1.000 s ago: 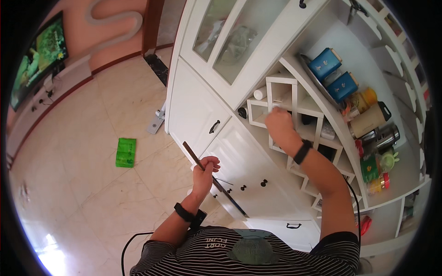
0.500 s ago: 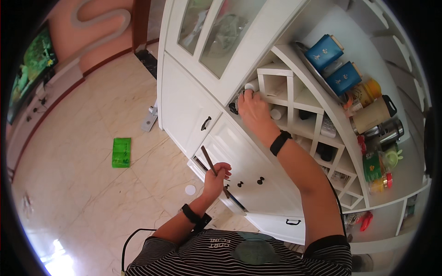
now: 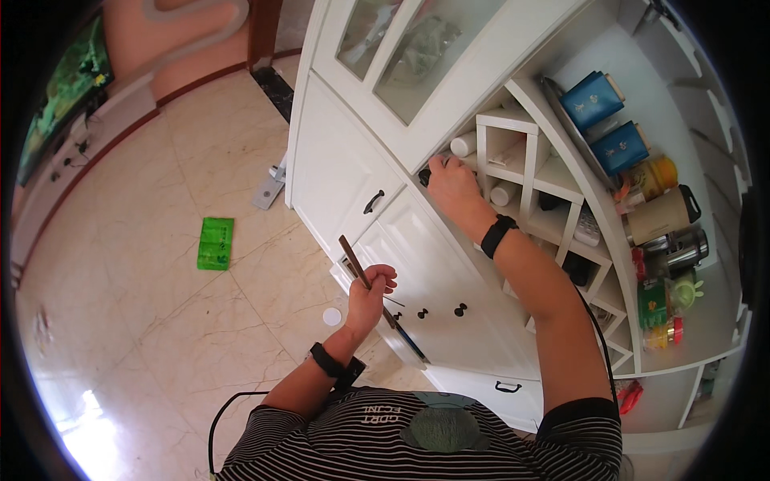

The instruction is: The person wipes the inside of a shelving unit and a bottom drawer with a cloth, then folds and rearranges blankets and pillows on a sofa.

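Observation:
My left hand point(image 3: 369, 298) is closed round a long thin brown stick point(image 3: 350, 255) in front of the lower cabinet doors. Below the fist, thin lengths continue, one of them blue point(image 3: 411, 343); whether they are one piece I cannot tell. My right hand point(image 3: 455, 191) reaches to the front edge of a white cabinet shelf point(image 3: 443, 147), fingers curled down over a small dark item point(image 3: 425, 175). Its shape is mostly hidden by the fingers. Close beside that hand lie a white cylinder point(image 3: 464, 144) and a second white cylinder point(image 3: 504, 193).
A lattice rack point(image 3: 529, 164) fills the shelf to the right, holding a remote control point(image 3: 587, 224). Beyond it stand blue boxes point(image 3: 592, 99), a beige flask point(image 3: 662, 215) and jars. On the tiled floor lie a green packet point(image 3: 215, 244) and a white disc point(image 3: 331, 317).
The view has shifted, so the cabinet sits further right. My left hand has risen slightly with the stick. My right hand stays at the shelf edge, its fingers still over the dark item.

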Available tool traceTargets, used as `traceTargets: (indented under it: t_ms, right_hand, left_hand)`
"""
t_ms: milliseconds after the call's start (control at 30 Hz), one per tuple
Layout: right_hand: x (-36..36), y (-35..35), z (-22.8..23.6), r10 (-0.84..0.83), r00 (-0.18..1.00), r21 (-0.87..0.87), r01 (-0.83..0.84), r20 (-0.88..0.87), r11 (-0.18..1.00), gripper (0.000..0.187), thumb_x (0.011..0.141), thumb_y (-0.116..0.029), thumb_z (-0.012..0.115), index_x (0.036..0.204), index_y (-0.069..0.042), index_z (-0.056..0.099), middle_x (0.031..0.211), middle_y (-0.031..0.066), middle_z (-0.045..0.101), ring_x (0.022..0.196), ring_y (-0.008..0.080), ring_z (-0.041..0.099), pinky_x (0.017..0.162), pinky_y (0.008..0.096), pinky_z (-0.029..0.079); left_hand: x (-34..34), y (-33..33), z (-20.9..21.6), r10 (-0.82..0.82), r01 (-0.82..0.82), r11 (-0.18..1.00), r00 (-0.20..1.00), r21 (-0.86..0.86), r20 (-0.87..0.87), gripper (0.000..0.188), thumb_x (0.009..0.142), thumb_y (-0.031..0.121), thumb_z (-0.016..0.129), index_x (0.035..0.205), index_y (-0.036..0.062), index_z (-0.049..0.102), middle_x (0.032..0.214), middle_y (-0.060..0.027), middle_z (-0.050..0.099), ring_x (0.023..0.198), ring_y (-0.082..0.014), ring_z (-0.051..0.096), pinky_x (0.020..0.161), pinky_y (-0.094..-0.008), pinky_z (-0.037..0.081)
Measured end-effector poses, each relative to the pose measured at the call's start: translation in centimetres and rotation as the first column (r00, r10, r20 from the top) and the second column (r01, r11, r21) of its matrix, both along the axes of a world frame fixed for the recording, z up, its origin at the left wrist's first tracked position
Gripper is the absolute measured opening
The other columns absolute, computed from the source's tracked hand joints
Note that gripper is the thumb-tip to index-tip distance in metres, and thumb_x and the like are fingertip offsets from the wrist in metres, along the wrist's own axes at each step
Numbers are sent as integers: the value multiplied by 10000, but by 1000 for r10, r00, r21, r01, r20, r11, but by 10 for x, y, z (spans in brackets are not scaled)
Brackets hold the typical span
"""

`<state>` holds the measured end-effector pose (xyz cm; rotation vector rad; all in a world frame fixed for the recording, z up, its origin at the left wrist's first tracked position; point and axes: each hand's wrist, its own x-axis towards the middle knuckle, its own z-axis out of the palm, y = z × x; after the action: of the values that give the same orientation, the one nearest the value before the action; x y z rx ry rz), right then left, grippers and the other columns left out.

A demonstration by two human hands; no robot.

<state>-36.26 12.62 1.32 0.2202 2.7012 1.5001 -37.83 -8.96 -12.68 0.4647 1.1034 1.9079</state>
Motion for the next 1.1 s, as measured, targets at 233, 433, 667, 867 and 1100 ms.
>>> traceTargets:
  t_ms: [233, 433, 667, 867, 1100]
  right_hand:
    - [26, -3, -14, 93, 993, -2, -93, -66, 996, 91, 635, -111, 576, 702, -51, 590, 752, 54, 472, 657, 189, 510, 461, 268, 465]
    - [10, -5, 8, 74, 971, -98, -99, -228, 990, 151, 650, -86, 569, 771, -7, 615, 823, 98, 512, 672, 207, 519, 473, 291, 480]
    - [-1, 0, -9, -24, 987, 166, 51, -159, 985, 141, 656, -102, 571, 757, -11, 608, 865, 105, 511, 641, 193, 517, 435, 262, 457]
    - [42, -7, -22, -188, 962, -182, 152, -200, 971, 93, 707, -100, 528, 738, -22, 570, 779, 101, 475, 636, 237, 536, 466, 287, 451]
    - [48, -57, -18, -165, 930, -253, 82, -327, 964, 55, 669, -77, 547, 712, -45, 535, 751, 78, 470, 615, 200, 522, 443, 252, 450]
  left_hand:
    - [-13, -14, 4, 20, -20, 1000, 1000, 20, -12, 198, 837, 49, 378, 910, -3, 555, 832, -60, 577, 724, -125, 557, 644, -256, 461]
    - [0, -11, -2, -56, 55, 997, 998, -62, -5, 200, 825, 29, 387, 908, -1, 568, 834, -56, 583, 725, -124, 551, 647, -247, 455]
    - [14, -7, -7, -135, 133, 988, 990, -73, -31, 204, 833, 38, 381, 928, -3, 556, 847, -52, 574, 730, -122, 554, 639, -248, 457]
    - [16, 0, -11, -125, 124, 991, 992, -59, -21, 223, 838, 55, 379, 964, -1, 554, 884, -48, 574, 749, -119, 548, 653, -249, 456]
    - [28, 14, -15, -186, 184, 979, 982, -94, -16, 221, 836, 43, 375, 961, 16, 555, 886, -39, 571, 749, -118, 551, 651, -254, 460]
